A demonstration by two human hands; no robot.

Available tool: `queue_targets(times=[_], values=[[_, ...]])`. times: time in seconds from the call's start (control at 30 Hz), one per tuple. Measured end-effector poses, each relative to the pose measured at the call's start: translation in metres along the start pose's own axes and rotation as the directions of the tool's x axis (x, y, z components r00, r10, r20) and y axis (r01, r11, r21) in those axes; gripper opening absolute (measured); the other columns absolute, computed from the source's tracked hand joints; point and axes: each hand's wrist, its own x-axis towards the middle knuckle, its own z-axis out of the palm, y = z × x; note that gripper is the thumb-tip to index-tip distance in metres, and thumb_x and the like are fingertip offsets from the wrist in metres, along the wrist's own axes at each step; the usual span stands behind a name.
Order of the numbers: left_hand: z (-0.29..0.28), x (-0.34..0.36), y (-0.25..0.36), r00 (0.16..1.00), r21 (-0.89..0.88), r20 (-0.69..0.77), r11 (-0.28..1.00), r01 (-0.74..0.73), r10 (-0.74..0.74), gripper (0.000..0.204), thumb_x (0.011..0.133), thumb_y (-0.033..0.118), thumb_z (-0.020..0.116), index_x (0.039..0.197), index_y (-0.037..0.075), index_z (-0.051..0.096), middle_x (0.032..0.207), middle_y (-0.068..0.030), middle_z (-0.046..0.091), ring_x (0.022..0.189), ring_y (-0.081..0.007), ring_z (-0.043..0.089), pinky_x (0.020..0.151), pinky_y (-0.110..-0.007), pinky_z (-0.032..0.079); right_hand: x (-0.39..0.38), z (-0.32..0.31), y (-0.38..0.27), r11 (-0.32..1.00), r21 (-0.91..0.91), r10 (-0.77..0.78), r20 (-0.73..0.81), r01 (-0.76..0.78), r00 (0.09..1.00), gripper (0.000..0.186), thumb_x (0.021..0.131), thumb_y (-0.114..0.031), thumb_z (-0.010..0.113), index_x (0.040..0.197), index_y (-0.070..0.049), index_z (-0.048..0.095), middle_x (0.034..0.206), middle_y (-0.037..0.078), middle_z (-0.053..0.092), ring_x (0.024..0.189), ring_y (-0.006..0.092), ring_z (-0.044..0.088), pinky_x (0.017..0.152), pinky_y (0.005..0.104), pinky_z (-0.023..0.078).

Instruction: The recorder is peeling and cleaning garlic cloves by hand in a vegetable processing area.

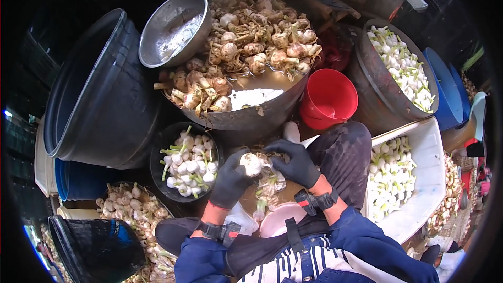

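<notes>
My left hand [230,179], in a black glove, grips a whitish garlic bulb [251,164] above my lap. Close on its right, my right hand [296,165], also gloved in black, has its fingers curled together beside the bulb. Loose, papery skin seems to hang between the two, but what the right fingertips pinch is hidden. Below the hands lies a heap of garlic peelings and stems [269,187]. To the left stands a round black basin [156,170] of clean white garlic bulbs with green stems [190,163].
Ahead is a large tub [249,123] of unpeeled, brownish garlic [251,31] in water, with a metal bowl [175,29] on it. A red bucket [328,99] stands right of it. A white crate [430,173] and a tilted barrel [369,81] hold peeled garlic. Left stands a big black barrel [112,105].
</notes>
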Motion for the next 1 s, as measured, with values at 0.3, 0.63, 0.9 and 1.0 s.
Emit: queue_targets(times=[0.3,0.63,0.9,1.0], values=[[0.010,-0.006,0.025,0.971,-0.055,0.014,0.969,0.239,-0.239,0.050,0.086,0.014,0.060,0.130,-0.001,0.042,0.103,-0.0080,0.059,0.084,-0.0150,0.060,0.073,-0.028,0.052,-0.012,0.021,-0.007,0.994,-0.106,-0.027,0.066,0.033,0.997,0.016,0.071,-0.005,0.070,0.087,-0.005,0.069,0.086,0.012,0.066,0.076,0.0302,0.064,0.067,0.0341,0.051],[-0.011,-0.006,0.019,0.991,0.444,0.130,0.895,-0.038,-0.022,0.049,0.077,0.011,0.070,0.121,0.000,0.051,0.093,-0.0113,0.064,0.081,-0.0145,0.059,0.073,-0.029,0.049,-0.024,0.048,0.006,0.953,-0.271,-0.139,0.002,0.135,0.990,0.009,0.075,0.000,0.061,0.082,-0.002,0.057,0.075,0.016,0.059,0.067,0.0344,0.060,0.059,0.0383,0.047],[-0.009,-0.008,0.010,0.991,0.526,0.127,0.850,-0.045,-0.026,0.065,0.077,0.017,0.071,0.131,-0.002,0.042,0.114,-0.0130,0.057,0.106,-0.0214,0.056,0.094,-0.033,0.044,-0.028,0.042,0.025,0.957,0.083,0.278,0.022,-0.279,0.960,0.011,0.077,-0.005,0.064,0.085,0.002,0.059,0.073,0.017,0.062,0.065,0.0278,0.061,0.060,0.0342,0.047],[-0.003,-0.006,-0.011,0.990,0.626,-0.043,0.776,-0.079,0.135,0.059,0.075,0.020,0.072,0.125,0.000,0.049,0.107,-0.0147,0.061,0.100,-0.0232,0.060,0.088,-0.034,0.047,-0.033,0.048,0.029,0.953,0.180,0.241,0.031,-0.243,0.970,0.010,0.077,-0.002,0.063,0.086,0.002,0.060,0.075,0.017,0.063,0.063,0.0243,0.059,0.061,0.0327,0.046]])
